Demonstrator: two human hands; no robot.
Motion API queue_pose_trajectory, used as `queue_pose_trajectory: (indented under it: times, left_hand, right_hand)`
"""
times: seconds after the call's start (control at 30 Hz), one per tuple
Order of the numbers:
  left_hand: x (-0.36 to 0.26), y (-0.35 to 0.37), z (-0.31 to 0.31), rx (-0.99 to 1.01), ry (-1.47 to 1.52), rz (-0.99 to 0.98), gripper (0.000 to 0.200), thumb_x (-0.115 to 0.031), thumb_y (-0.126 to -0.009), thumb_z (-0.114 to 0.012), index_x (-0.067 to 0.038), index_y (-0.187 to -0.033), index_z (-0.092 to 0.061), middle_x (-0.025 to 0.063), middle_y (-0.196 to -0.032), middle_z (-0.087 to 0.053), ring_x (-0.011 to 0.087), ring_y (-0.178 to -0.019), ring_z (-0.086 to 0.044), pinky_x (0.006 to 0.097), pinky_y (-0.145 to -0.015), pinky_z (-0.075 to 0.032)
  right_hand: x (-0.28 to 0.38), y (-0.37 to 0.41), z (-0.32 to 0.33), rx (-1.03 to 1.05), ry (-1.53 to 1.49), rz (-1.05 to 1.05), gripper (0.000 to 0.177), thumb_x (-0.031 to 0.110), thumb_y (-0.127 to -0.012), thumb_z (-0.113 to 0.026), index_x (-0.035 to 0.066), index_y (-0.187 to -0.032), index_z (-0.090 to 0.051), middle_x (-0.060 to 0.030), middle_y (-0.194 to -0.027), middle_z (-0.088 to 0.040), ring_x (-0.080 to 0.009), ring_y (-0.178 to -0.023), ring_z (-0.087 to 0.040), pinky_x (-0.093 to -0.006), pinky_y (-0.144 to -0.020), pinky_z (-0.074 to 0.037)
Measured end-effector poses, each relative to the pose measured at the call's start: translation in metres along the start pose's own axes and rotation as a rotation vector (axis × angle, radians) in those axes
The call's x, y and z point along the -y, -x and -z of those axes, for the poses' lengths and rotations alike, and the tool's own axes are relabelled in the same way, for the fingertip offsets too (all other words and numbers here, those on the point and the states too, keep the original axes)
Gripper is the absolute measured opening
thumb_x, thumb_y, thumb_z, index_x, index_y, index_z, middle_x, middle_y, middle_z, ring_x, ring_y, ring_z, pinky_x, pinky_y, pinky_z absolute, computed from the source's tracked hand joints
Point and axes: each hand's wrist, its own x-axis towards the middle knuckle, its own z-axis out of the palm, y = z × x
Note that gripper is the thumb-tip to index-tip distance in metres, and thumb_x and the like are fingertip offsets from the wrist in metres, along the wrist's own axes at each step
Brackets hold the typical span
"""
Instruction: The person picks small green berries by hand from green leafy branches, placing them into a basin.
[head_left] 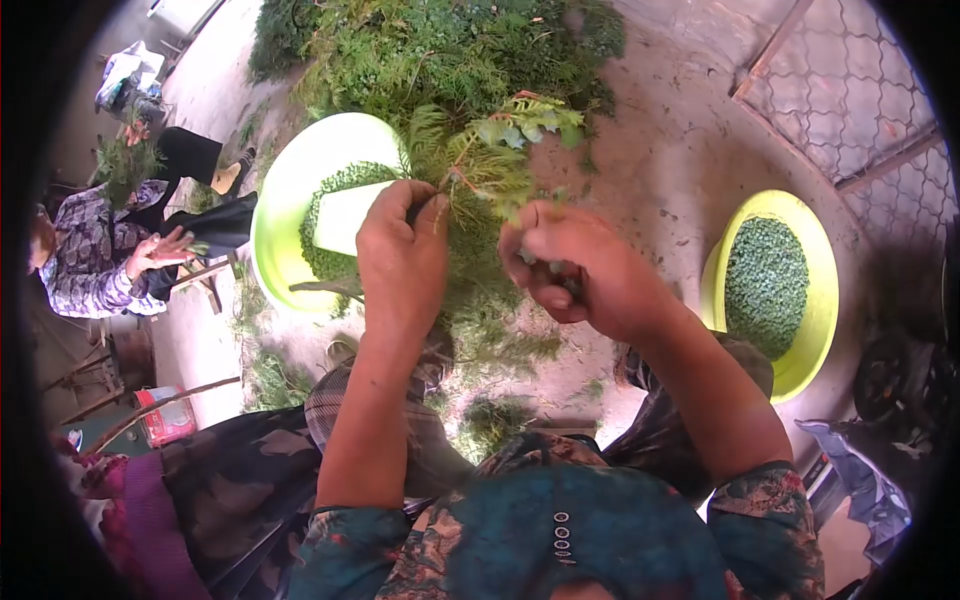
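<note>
My left hand (403, 240) pinches the stem of a leafy evergreen sprig (490, 180), which spreads up and to the right and bears small pale green cones. Just right of the sprig is my right hand (595, 265), its fingers curled around small green cones that show partly between them. Beyond my left hand stands a yellow-green basin (275, 235) with green cones in it and a pale, smaller container (345, 218) inside. At the right, another yellow basin (822, 290) holds a heap of green cones (768, 285).
A large pile of cut evergreen branches (450, 55) lies on the floor ahead. To the left sits a person (95, 250) holding greenery, and another person's clothing (220, 490) shows close beside me. A wire mesh panel (850, 90) is at upper right, a red-and-white bucket (167, 417) at left.
</note>
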Motion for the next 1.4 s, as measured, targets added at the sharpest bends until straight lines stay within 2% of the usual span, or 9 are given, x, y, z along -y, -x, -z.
queue_pose_trajectory:
  times: [0.2, 0.4, 0.47, 0.7, 0.77, 0.93, 1.0, 1.17, 1.4]
  left_hand:
    - [0.002, 0.008, -0.012, 0.007, 0.057, -0.016, 0.011, -0.007, -0.083, -0.061, 0.003, -0.087, -0.06, 0.0157, -0.076, -0.061, 0.0261, -0.066, -0.058, 0.0343, -0.063, -0.046]
    - [0.0, 0.013, -0.015, 0.012, 0.058, -0.068, 0.011, -0.007, -0.082, -0.062, 0.002, -0.087, -0.059, 0.0159, -0.079, -0.061, 0.0287, -0.069, -0.059, 0.0354, -0.064, -0.046]
    - [0.002, 0.016, -0.017, 0.011, 0.058, -0.088, 0.011, -0.007, -0.082, -0.062, 0.002, -0.087, -0.059, 0.0159, -0.08, -0.061, 0.0292, -0.07, -0.06, 0.0356, -0.064, -0.046]
    - [0.009, 0.002, 0.001, -0.045, -0.034, -0.086, 0.013, -0.009, -0.084, -0.061, 0.002, -0.091, -0.06, 0.0129, -0.077, -0.059, 0.0212, -0.067, -0.056, 0.0311, -0.063, -0.044]
    - [0.008, -0.005, 0.011, -0.025, 0.034, 0.089, 0.015, -0.01, -0.088, -0.059, 0.004, -0.095, -0.061, 0.0054, -0.075, -0.058, 0.0098, -0.068, -0.05, 0.0246, -0.062, -0.042]
    - [-0.003, 0.001, 0.013, 0.045, 0.342, 0.174, 0.017, -0.012, -0.091, -0.058, 0.003, -0.096, -0.062, -0.001, -0.079, -0.06, 0.007, -0.069, -0.05, 0.0216, -0.065, -0.042]
    - [-0.009, 0.003, 0.014, 0.167, 0.481, 0.269, 0.017, -0.018, -0.091, -0.057, -0.002, -0.096, -0.062, -0.0017, -0.077, -0.056, 0.0046, -0.06, -0.047, 0.0197, -0.05, -0.037]
    - [-0.005, 0.006, 0.013, 0.165, 0.515, 0.189, 0.017, -0.017, -0.091, -0.059, -0.001, -0.097, -0.063, -0.0053, -0.075, -0.056, 0.002, -0.062, -0.043, 0.0174, -0.054, -0.032]
    - [-0.013, 0.011, 0.005, 0.172, 0.559, 0.132, 0.015, -0.017, -0.092, -0.059, -0.004, -0.096, -0.064, -0.0081, -0.072, -0.054, 0.0014, -0.062, -0.041, 0.0177, -0.053, -0.031]
  right_hand:
    - [0.0, -0.007, 0.003, -0.099, 0.078, 0.119, 0.023, 0.025, -0.087, -0.056, 0.005, -0.097, -0.056, -0.0018, -0.076, -0.054, -0.0044, -0.051, -0.041, -0.019, -0.04, -0.029]
    - [-0.02, -0.022, 0.006, -0.323, 0.685, 0.487, 0.033, 0.02, -0.082, -0.069, 0.001, -0.106, -0.056, 0.0006, -0.084, -0.058, -0.0021, -0.063, -0.046, -0.0191, -0.053, -0.037]
    - [-0.019, -0.022, -0.002, -0.451, 0.686, 0.581, 0.031, 0.026, -0.08, -0.069, 0.0, -0.093, -0.059, -0.0065, -0.072, -0.058, -0.0116, -0.062, -0.051, -0.0306, -0.056, -0.044]
    - [-0.016, -0.025, 0.007, -0.379, 0.902, 0.749, 0.026, 0.026, -0.087, -0.059, 0.0, -0.085, -0.059, -0.0052, -0.06, -0.053, -0.0128, -0.052, -0.049, -0.0322, -0.049, -0.039]
    - [-0.002, -0.012, 0.008, -0.114, 0.514, 0.174, 0.028, 0.027, -0.092, -0.055, 0.003, -0.079, -0.058, 0.0004, -0.061, -0.05, -0.0062, -0.05, -0.041, -0.02, -0.046, -0.032]
    - [0.01, -0.007, 0.005, -0.1, 0.184, 0.172, 0.029, 0.028, -0.092, -0.054, 0.006, -0.074, -0.054, 0.0011, -0.059, -0.048, -0.0038, -0.047, -0.036, -0.0194, -0.042, -0.028]
    - [0.007, -0.014, 0.007, -0.149, 0.182, 0.188, 0.027, 0.027, -0.092, -0.055, 0.006, -0.074, -0.054, 0.0009, -0.059, -0.048, -0.0031, -0.047, -0.036, -0.0192, -0.041, -0.027]
    - [-0.016, -0.036, -0.003, -0.367, 0.662, 0.843, 0.023, 0.025, -0.087, -0.057, 0.001, -0.087, -0.056, -0.0128, -0.067, -0.057, -0.0245, -0.06, -0.057, -0.0375, -0.056, -0.044]
    - [-0.018, -0.04, -0.006, -0.293, 0.879, 0.793, 0.019, 0.019, -0.086, -0.055, 0.003, -0.096, -0.056, -0.0225, -0.08, -0.058, -0.0404, -0.075, -0.056, -0.0437, -0.063, -0.045]
